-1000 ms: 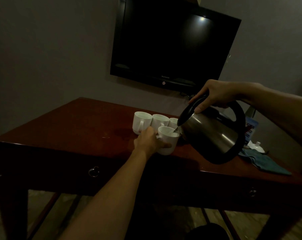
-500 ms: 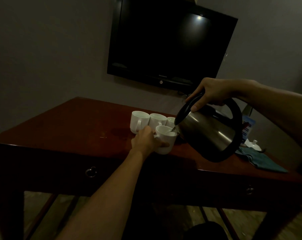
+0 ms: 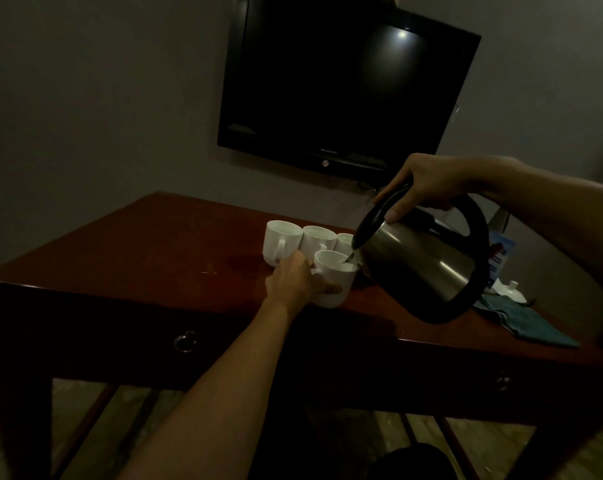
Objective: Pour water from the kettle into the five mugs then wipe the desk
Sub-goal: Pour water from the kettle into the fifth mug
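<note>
Pouring's underway: the right hand (image 3: 428,183) is wrapped round the black handle of the steel kettle (image 3: 421,268), tipped so its spout hangs right over the front mug (image 3: 334,284). That mug sits on the wooden table (image 3: 161,244) with the left hand (image 3: 294,282) gripping it at the handle side. Three more white mugs (image 3: 282,245) line up just behind it, and a teal cloth (image 3: 521,322) lies off to the right.

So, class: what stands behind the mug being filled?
Three white mugs stand in a row behind the front mug; the tilted kettle partly covers the rightmost, and anything further right behind it is hidden.
</note>
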Available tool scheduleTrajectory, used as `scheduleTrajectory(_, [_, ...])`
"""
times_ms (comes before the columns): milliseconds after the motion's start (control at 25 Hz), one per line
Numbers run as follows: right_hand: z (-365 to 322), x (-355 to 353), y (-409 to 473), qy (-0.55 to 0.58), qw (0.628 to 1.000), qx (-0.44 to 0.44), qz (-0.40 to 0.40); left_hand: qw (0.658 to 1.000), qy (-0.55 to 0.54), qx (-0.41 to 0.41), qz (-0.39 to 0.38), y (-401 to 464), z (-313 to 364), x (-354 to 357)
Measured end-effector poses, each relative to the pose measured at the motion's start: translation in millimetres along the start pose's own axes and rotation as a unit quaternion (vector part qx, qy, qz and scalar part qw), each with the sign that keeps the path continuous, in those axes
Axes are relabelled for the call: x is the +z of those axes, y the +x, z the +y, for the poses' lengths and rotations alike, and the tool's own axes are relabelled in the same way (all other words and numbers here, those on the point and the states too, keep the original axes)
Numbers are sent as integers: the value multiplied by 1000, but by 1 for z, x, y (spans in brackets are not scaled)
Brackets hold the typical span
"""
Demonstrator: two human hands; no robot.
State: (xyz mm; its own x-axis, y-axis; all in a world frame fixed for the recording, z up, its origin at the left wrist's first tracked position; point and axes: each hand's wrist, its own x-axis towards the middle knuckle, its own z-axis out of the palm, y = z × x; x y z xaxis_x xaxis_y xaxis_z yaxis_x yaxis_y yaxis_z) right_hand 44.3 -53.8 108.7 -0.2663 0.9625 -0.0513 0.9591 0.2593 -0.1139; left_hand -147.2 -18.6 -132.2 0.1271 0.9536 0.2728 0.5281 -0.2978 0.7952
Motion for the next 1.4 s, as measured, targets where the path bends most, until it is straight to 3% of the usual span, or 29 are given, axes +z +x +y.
scheduleTrajectory(1400, [-5,-2,5,-2,1000,9,-7,1000,-4,-12,1,-6,5,-3])
